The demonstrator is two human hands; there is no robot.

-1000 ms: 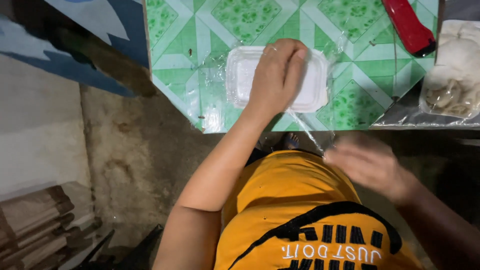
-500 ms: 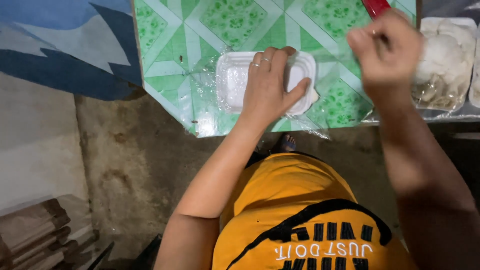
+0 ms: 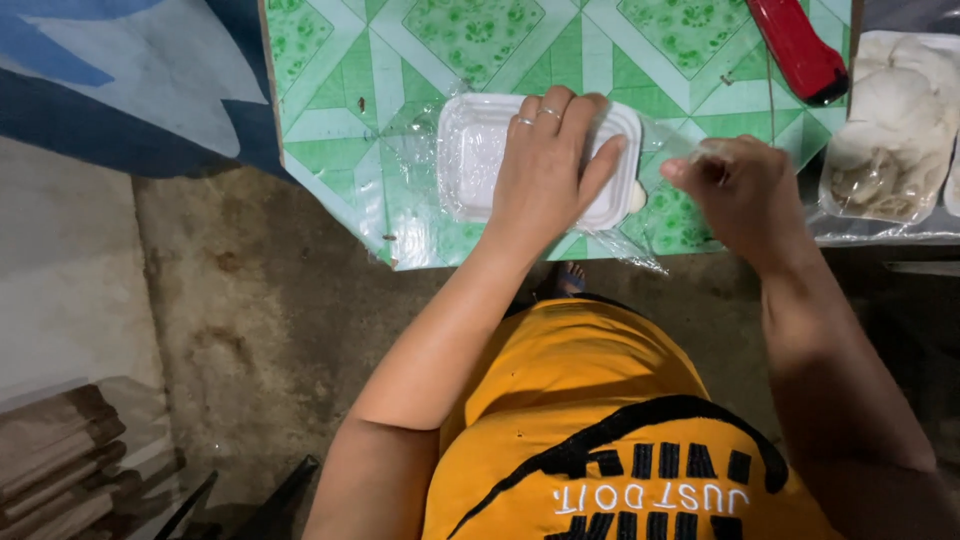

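A white foam tray (image 3: 468, 160) lies upside down on a sheet of clear plastic film (image 3: 415, 225) on the green patterned table (image 3: 340, 90). My left hand (image 3: 548, 165) lies flat on the tray with its fingers spread, pressing it down. My right hand (image 3: 735, 190) is just right of the tray, its fingers pinched on the edge of the clear film, which is stretched toward the tray's right end.
A red hand-held tool (image 3: 797, 45) lies at the table's far right. A wrapped tray of pale food (image 3: 890, 130) sits at the right edge. The table's near edge meets a bare concrete floor (image 3: 250, 330). Stacked wooden boards (image 3: 60, 450) are at bottom left.
My right hand rose to the red tool at the far right, then came back down beside the tray and now pinches the film. My left hand stayed on the tray.
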